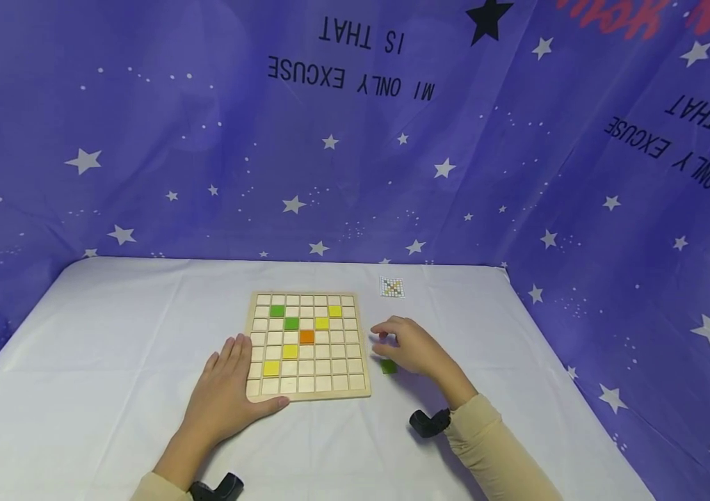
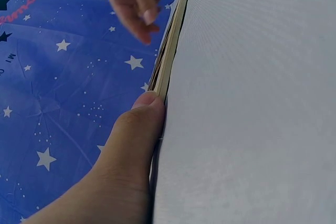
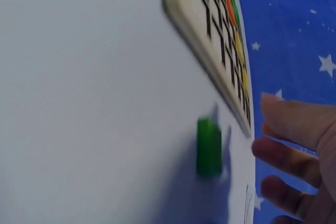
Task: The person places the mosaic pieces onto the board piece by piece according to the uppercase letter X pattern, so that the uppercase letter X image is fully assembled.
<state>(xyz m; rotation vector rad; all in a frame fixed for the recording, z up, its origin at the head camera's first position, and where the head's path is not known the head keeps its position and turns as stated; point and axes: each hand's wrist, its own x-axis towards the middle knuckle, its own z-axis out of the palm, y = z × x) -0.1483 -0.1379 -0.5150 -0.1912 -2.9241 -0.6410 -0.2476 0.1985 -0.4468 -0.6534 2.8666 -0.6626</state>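
Left hand (image 1: 226, 390) flat on the table (image 1: 110, 348), fingers straight and together, gripping nothing. Thumb tip pressed against the near left edge of the board (image 1: 307, 346), palm off to the left on the cloth. Left wrist view backs that up: thumb (image 2: 142, 124) butted right up against the board's thin wooden side.

Board itself sitting mid-table, a wooden grid of mostly plain squares. Two green tiles (image 1: 277, 310) up top left running diagonally, an orange tile (image 1: 307, 337) roughly in the middle, and four yellow tiles (image 1: 271, 368), two above the orange one and two trailing down to the lower left.

Just right of the board, the loose green tile (image 1: 389, 366) lying flat on the cloth, clear of the board edge. Right hand (image 1: 407, 346) hovering right over it, fingers loosely bent and spread, not clamped on anything. Tile peeking out under the palm side in the head view. In the right wrist view the tile looks to be a bit apart from the fingertips (image 3: 273, 150), probably no contact, though pretty blurry there so hard to swear by it.

Further back and right, a small pattern card (image 1: 392, 287) lying flat on the cloth, well apart from both hands.
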